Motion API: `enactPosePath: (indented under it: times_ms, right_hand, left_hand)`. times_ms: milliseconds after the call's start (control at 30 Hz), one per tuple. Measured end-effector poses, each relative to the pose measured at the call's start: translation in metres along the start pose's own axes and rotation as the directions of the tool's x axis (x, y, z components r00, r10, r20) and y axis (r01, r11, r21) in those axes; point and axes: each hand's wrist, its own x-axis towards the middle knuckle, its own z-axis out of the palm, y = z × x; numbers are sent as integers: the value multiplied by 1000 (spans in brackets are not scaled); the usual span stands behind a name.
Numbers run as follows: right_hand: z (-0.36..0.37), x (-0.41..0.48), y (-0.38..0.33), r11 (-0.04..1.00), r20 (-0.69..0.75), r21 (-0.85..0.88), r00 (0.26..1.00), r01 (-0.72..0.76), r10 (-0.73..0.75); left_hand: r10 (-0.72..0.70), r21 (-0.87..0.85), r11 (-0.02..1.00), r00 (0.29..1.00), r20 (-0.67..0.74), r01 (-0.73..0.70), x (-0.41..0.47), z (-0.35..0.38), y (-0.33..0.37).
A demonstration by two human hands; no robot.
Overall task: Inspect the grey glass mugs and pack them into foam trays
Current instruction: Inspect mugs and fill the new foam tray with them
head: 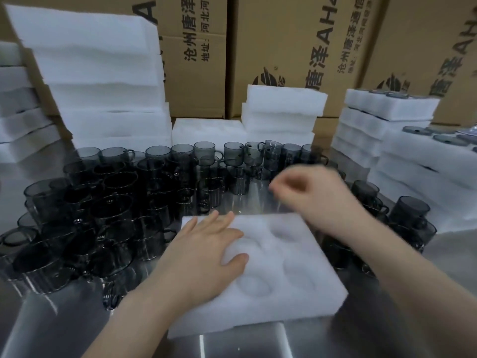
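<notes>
Cardboard boxes (pixel 284 47) printed with Chinese characters form a wall at the back. In front of them stand tall stacks of white foam trays (pixel 103 86), on the left and in the middle. The stacks on the right (pixel 387 112) show grey mug rims sitting in their top layers. A shiny steel table (pixel 232 342) fills the foreground. A dense crowd of grey glass mugs (pixel 116 202) stands upright on it, mostly to the left and across the far side, with a few more on the right.

One foam tray (pixel 296 293) with four round, unfilled wells lies flat at the near centre of the table. The left hand (pixel 204 254) rests palm down on the tray's near-left part, fingers straight and spread, gripping nothing. The right hand (pixel 315 195) hangs above the tray's far-right corner, close to the mugs behind it. It is motion-blurred with its fingers curled, and whether it holds anything cannot be told.
</notes>
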Motion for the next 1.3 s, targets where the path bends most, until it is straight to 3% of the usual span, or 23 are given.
enactPosePath:
  times_ms: [67,133,233,367,500,600,700,767,867,1000,1133,1300]
  right_hand:
    - [-6,50,32,974,-140,-135,977,-179,160]
    - [-6,87,68,908,-147,-225,934,-353,326]
    - [2,111,105,813,-110,-356,884,-461,454]
    - [18,110,126,752,-132,-439,863,-491,487]
    - [18,100,126,759,-230,-451,883,-470,410]
    - [4,92,110,859,-278,-303,901,-412,334]
    - [-7,77,76,963,-259,-39,934,-265,247]
    - [-8,62,43,967,-173,166,960,-192,220]
    - [8,40,0,920,-73,377,987,-106,143]
    - [46,27,-33,941,-125,338,990,-20,66]
    - [65,25,-35,839,79,529,992,-129,103]
    - [72,29,-32,832,147,549,989,-86,5]
  left_hand:
    - [-15,-24,1000,999,-31,14,-1,0,0]
    - [-34,-66,997,998,-59,31,-3,0,-1]
    - [-58,-94,994,996,-68,52,-5,-1,-3]
    - [-59,-48,997,997,-47,57,-4,0,0]
    - [-66,-50,997,997,-40,64,-6,-1,1]
    - [-76,-38,997,996,-42,74,-10,-1,5]
    - [-79,-47,996,996,-33,77,-11,-2,7]
    - [-76,-191,980,991,-109,54,-6,-10,6]
    - [-144,-511,859,955,-260,-9,10,-23,0]
    - [-142,-615,784,941,-306,-82,32,-24,-4]
    - [-284,-763,639,894,-347,-93,38,-13,-16]
    - [-281,-619,783,851,-443,-64,40,-8,-25]
